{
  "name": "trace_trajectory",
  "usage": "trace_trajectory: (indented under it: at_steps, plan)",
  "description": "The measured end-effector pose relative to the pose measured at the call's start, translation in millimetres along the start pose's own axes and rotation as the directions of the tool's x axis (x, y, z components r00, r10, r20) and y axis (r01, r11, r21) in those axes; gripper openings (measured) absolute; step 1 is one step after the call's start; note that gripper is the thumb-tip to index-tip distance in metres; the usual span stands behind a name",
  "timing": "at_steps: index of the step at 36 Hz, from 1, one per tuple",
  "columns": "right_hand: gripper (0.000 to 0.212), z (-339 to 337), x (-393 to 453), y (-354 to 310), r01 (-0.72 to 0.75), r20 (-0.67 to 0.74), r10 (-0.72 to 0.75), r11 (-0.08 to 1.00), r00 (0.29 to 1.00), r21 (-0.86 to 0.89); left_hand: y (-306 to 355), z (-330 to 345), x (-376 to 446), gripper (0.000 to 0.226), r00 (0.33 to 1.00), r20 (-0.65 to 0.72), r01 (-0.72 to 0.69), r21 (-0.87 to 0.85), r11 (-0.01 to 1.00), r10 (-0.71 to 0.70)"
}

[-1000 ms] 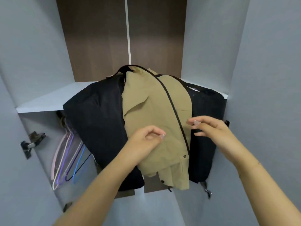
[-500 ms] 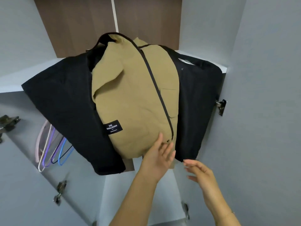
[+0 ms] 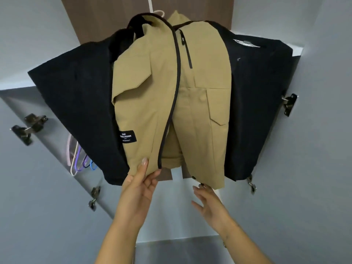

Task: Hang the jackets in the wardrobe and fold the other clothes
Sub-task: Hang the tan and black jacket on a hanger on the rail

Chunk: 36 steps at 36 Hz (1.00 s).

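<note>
I look up into the open wardrobe (image 3: 323, 54), where the tan jacket (image 3: 152, 103) hangs in the middle, its front open and edged with a dark trim. My left hand (image 3: 140, 189) pinches the bottom corner of the jacket's left front panel, thumb on the outside of the cloth and fingers tucked behind the hem. My right hand (image 3: 208, 201) is spread and holds nothing; its fingertips (image 3: 202, 186) reach up just under the hem of the other front panel, and I cannot tell whether they touch it. The two hands are apart, one below each front panel.

A black patch (image 3: 128, 139) with white lettering sits low on the panel I hold. A black jacket (image 3: 80, 103) hangs just beside the tan one on the left, and another dark garment (image 3: 259, 103) hangs against it on the right. Low on the left, behind the black jacket, several empty hangers (image 3: 80, 161) in white, purple and blue show. Metal hinges (image 3: 28, 126) sit on the grey wardrobe sides.
</note>
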State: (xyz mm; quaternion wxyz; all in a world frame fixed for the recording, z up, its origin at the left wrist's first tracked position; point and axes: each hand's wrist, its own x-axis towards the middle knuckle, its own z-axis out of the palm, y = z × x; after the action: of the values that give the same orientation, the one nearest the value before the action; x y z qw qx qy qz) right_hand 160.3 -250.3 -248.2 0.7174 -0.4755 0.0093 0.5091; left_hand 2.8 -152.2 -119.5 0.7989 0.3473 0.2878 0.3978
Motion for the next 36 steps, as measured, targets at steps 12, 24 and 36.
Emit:
trace_trajectory:
  at_steps: [12,24,36]
  plan:
    - [0.051,41,-36,-6,0.236,0.033,-0.234,0.961,0.972,-0.146,17,-25,-13,0.022,0.983,0.183,0.013,0.087,0.996,-0.029]
    - [0.057,54,-116,-26,-0.085,0.085,0.062,0.945,0.995,0.316,4,-14,-15,0.057,0.944,0.276,0.090,0.319,0.943,-0.183]
    - [0.070,66,-151,-37,-0.002,-0.108,-0.096,0.737,0.989,-0.676,-14,37,-19,0.049,0.776,0.489,0.176,0.438,0.882,-0.397]
